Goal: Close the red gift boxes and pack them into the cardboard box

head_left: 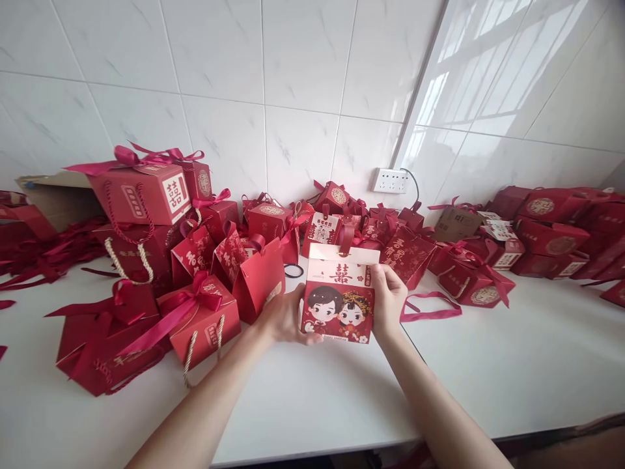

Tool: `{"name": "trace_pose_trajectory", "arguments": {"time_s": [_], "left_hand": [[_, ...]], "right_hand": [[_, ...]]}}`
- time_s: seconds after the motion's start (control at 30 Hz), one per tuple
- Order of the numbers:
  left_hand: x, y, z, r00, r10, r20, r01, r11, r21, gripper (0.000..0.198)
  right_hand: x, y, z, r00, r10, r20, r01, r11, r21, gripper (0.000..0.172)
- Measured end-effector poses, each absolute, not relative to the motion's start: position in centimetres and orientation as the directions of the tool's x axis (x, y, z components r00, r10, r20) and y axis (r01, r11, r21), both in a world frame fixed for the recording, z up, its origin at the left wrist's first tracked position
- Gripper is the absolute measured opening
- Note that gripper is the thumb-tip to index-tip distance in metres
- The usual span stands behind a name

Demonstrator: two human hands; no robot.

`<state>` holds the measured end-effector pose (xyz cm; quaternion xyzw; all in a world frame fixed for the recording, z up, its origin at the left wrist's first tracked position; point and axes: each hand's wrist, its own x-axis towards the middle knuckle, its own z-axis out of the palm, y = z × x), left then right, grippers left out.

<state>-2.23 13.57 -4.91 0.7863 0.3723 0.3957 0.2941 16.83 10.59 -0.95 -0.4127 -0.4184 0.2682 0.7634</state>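
Note:
A red and cream gift box (pixel 338 309) printed with a cartoon couple is held upright between my two hands, above the white table. My left hand (pixel 288 316) grips its lower left side, the thumb along the bottom edge. On the upper right side, my right hand (pixel 389 293) is closed with the thumb on the front; its other fingers are partly hidden behind the box. A dark red ribbon loop (pixel 346 238) rises from the box top. Just left of my left hand stands a plain red tent-shaped box (pixel 256 277).
Red gift boxes with ribbon bows (pixel 202 319) and rope handles crowd the left. More stacked red boxes (pixel 551 225) line the right. A loose ribbon (pixel 432 312) lies on the white table (pixel 322 404). A power strip (pixel 390 181) is on the tiled wall.

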Motion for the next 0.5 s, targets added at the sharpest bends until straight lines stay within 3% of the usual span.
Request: {"name": "trace_pose_trajectory", "arguments": {"time_s": [0.13, 0.33, 0.5], "left_hand": [[-2.27, 13.59, -5.12, 0.51, 0.761, 0.401, 0.476, -0.638, 0.605, 0.071], [-2.3, 13.53, -4.93, 0.514, 0.761, 0.394, 0.481, -0.637, 0.603, 0.068], [-2.21, 13.38, -4.89, 0.471, 0.772, 0.426, 0.448, -0.626, 0.639, 0.063]], "right_hand": [[16.96, 10.68, -1.06, 0.505, 0.753, 0.421, -0.072, 0.523, -0.849, 0.035], [17.02, 10.69, -1.13, 0.5, 0.75, 0.433, -0.051, 0.524, -0.85, 0.035], [17.01, 10.79, -1.08, 0.508, 0.77, 0.387, -0.135, 0.514, -0.847, 0.032]]}}
